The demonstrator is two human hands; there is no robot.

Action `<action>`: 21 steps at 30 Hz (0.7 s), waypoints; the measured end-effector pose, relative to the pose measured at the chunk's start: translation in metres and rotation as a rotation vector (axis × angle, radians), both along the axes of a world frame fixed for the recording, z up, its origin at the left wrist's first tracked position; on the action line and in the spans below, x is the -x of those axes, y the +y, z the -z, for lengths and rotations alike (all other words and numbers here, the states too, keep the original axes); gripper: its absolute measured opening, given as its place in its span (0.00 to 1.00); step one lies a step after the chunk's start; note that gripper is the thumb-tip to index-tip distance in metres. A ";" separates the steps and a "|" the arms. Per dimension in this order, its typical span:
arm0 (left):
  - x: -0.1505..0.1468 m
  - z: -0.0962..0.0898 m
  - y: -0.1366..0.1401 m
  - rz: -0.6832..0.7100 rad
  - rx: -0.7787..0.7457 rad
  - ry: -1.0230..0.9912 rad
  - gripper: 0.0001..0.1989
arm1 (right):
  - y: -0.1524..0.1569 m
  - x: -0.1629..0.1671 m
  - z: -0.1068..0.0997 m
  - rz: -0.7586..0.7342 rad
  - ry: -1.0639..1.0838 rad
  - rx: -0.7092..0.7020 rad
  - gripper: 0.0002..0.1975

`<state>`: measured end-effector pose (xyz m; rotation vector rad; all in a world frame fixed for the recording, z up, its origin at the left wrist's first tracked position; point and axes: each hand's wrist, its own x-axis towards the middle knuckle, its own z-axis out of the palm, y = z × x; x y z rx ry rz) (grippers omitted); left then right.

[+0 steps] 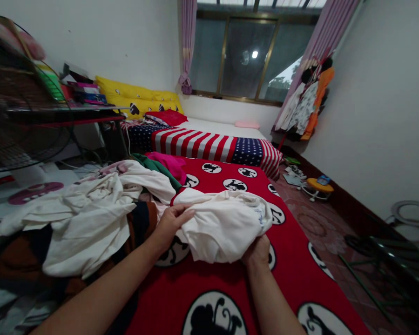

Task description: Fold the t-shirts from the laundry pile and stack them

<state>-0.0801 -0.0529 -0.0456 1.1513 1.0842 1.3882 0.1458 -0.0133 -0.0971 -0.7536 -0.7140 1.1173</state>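
Observation:
A bunched white garment (pixel 226 223) with a small blue print near its right end is held between my hands, above a red blanket (pixel 293 284) patterned with black figures in white circles. My left hand (pixel 172 223) is closed on its left edge, thumb and fingers pinching the cloth. At the lower right edge, my right hand (pixel 258 251) grips from beneath, with most of its fingers hidden under the fabric. Left of my left hand lies a pile of white clothes (pixel 91 214), with a green cloth (pixel 157 168) and a pink cloth (pixel 169 165) behind it.
A fan (pixel 24 102) stands close at the left, near a desk (pixel 91 111) stacked with boxes. Beyond the blanket is a bed with a stars-and-stripes cover (pixel 202 145). On the floor at right are a yellow stool (pixel 320 185) and a dark chair (pixel 405 265).

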 end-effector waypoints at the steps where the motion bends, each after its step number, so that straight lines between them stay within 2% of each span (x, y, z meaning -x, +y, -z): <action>1: 0.004 -0.001 0.001 -0.027 0.047 -0.169 0.12 | 0.001 -0.003 0.001 0.006 0.050 0.041 0.18; 3: 0.014 -0.001 0.004 -0.088 0.129 -0.436 0.10 | 0.003 -0.009 0.001 0.035 0.154 0.121 0.16; 5: 0.025 0.001 0.010 -0.164 0.197 -0.597 0.08 | 0.003 -0.014 -0.002 0.080 0.188 0.148 0.18; 8: 0.035 0.004 0.016 -0.255 0.266 -0.686 0.08 | -0.002 -0.013 -0.011 0.177 -0.022 0.066 0.22; 12: 0.036 0.002 0.013 -0.248 0.204 -0.639 0.10 | -0.013 0.001 -0.018 0.185 -0.556 -0.114 0.29; 14: 0.034 0.000 0.009 -0.206 0.113 -0.585 0.13 | -0.014 0.005 -0.015 0.193 -0.740 -0.109 0.35; 16: 0.034 -0.003 0.005 -0.152 0.021 -0.524 0.16 | -0.012 0.004 -0.009 0.146 -0.836 -0.072 0.34; 18: 0.035 -0.002 0.003 -0.095 -0.008 -0.440 0.19 | -0.008 -0.001 -0.006 0.012 -0.813 -0.026 0.24; 20: 0.036 0.001 0.005 -0.051 0.028 -0.325 0.22 | -0.004 -0.007 -0.008 -0.083 -0.616 0.031 0.15; 21: 0.037 0.004 0.007 -0.036 0.044 -0.261 0.23 | -0.003 -0.011 -0.011 -0.068 -0.463 0.051 0.15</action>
